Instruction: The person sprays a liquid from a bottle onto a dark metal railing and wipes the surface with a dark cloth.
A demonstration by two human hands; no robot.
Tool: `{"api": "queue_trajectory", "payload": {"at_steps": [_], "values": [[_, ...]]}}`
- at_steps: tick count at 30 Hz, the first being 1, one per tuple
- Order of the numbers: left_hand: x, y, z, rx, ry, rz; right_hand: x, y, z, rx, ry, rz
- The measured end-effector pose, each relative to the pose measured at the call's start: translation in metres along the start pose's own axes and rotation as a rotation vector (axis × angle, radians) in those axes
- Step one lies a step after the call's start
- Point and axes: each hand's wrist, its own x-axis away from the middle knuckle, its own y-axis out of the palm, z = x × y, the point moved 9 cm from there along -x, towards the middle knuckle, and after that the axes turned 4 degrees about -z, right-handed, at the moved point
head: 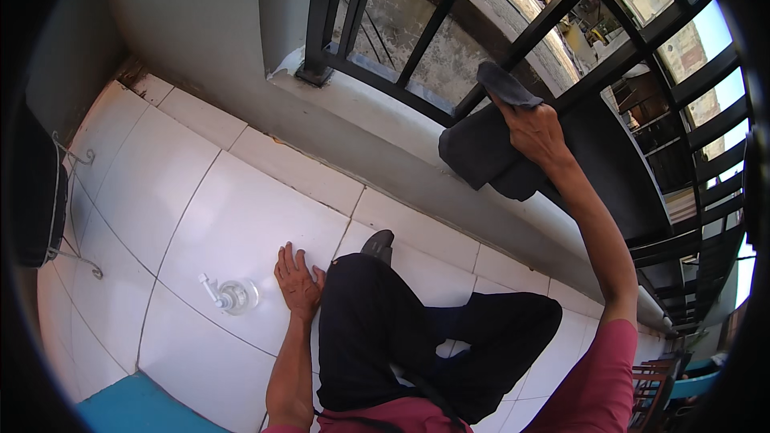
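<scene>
My right hand (536,132) is closed around a dark grey cloth (481,147), which it presses against the bars of a black metal railing (442,21). Part of the cloth hangs down over the low ledge beneath. Down on the white tiled floor (240,216), my left hand (299,281) rests beside my knee with its fingers apart and nothing in it. A clear spray bottle (236,296) with a white trigger head stands on the tiles to the left of that hand.
A ledge (355,90) carries the railing. At far left is a dark pot (36,192) on a wire stand (72,156). A blue surface (144,406) lies at the bottom left. Wooden chairs (652,382) appear at lower right. Beyond the railing is a concrete wall.
</scene>
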Motion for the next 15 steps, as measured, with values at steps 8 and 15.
{"api": "queue_trajectory", "payload": {"at_steps": [8, 15], "values": [[0.000, 0.001, 0.002, -0.020, 0.007, -0.006, 0.018, 0.062, -0.069, -0.017, -0.190, 0.005], [-0.002, -0.001, 0.004, 0.002, 0.023, 0.013, 0.004, -0.019, 0.017, 0.185, 0.028, 0.188]]}}
